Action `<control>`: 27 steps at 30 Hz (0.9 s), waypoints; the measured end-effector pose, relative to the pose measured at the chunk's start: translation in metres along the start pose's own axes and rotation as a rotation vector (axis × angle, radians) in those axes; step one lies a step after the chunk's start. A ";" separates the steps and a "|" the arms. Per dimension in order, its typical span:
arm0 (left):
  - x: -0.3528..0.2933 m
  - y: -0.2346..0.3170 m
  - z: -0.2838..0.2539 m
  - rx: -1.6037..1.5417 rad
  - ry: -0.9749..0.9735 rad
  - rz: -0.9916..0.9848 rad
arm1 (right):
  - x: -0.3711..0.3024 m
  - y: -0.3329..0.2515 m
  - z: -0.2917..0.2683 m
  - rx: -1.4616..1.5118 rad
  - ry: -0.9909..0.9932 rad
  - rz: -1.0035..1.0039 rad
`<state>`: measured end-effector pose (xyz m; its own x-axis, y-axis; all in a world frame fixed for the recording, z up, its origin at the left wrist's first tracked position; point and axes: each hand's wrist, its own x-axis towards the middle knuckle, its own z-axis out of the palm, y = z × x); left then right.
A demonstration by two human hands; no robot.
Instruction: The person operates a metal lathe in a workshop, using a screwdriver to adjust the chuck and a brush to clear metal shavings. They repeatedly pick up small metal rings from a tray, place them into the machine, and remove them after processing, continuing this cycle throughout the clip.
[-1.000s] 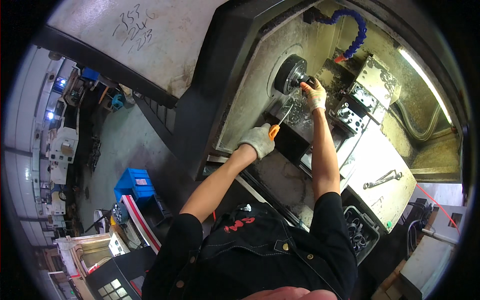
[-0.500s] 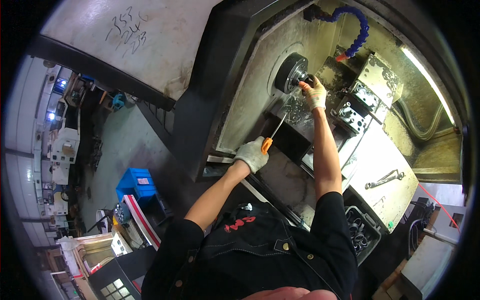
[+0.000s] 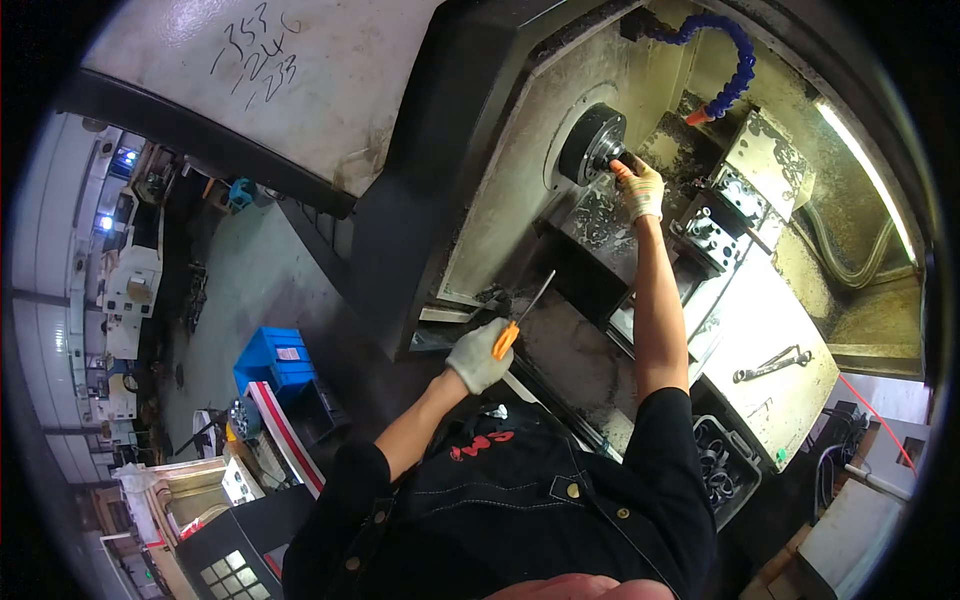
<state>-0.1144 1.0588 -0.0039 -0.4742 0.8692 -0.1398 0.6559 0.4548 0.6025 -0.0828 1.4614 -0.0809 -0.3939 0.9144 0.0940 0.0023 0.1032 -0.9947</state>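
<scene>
My gloved left hand is closed round the orange handle of a screwdriver. Its thin shaft points up and away, just outside the chuck area. Inside the lathe, my gloved right hand has its fingers closed at the front of the round black chuck. They grip a small dark part at the chuck's nose, mostly covered by the fingers, so its kind does not show. Right of that hand stands a metal tool block with several holes.
A pale metal cover at the right carries wrenches. Below it, a grey bin holds several dark rings. A blue segmented coolant hose hangs above. The black door frame rises at left; a blue crate stands beyond.
My left hand has drawn the screwdriver back toward my body, away from the chuck. The right hand stays at the chuck's front; the whole view has shifted slightly.
</scene>
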 end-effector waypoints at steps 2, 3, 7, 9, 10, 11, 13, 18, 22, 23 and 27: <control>-0.026 -0.010 -0.008 -0.085 0.076 0.204 | -0.003 -0.008 0.000 -0.060 -0.040 0.058; -0.041 0.007 -0.034 -0.126 0.036 0.218 | -0.006 -0.013 -0.001 -0.194 -0.018 -0.010; -0.086 0.027 -0.135 -0.456 -0.055 0.211 | -0.009 -0.013 -0.002 -0.333 0.062 -0.132; -0.087 0.009 -0.170 -0.470 0.202 0.375 | -0.001 -0.008 -0.006 -0.271 0.057 -0.087; -0.088 0.010 -0.188 -0.488 0.298 0.315 | 0.002 -0.012 -0.003 -0.163 -0.004 0.160; -0.088 0.015 -0.205 -0.508 0.390 0.262 | 0.005 -0.015 -0.002 -0.065 -0.062 0.410; -0.071 0.012 -0.238 0.234 0.566 0.229 | 0.026 0.010 -0.015 -0.101 0.010 0.404; -0.028 -0.016 -0.273 0.488 0.515 0.223 | 0.005 0.020 0.007 0.064 -0.038 0.041; 0.020 -0.029 -0.268 0.446 0.651 0.367 | 0.006 0.008 -0.006 -0.010 -0.019 0.106; 0.019 -0.036 -0.265 0.487 0.672 0.420 | 0.002 -0.005 -0.008 -0.101 -0.007 0.096; 0.018 -0.089 -0.250 0.287 0.755 0.552 | -0.022 -0.057 0.007 -0.335 -0.062 0.092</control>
<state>-0.3285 0.9852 0.1360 -0.2432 0.6670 0.7043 0.9692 0.1377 0.2043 -0.0803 1.4325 -0.0266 -0.4329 0.9014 -0.0088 0.3377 0.1531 -0.9287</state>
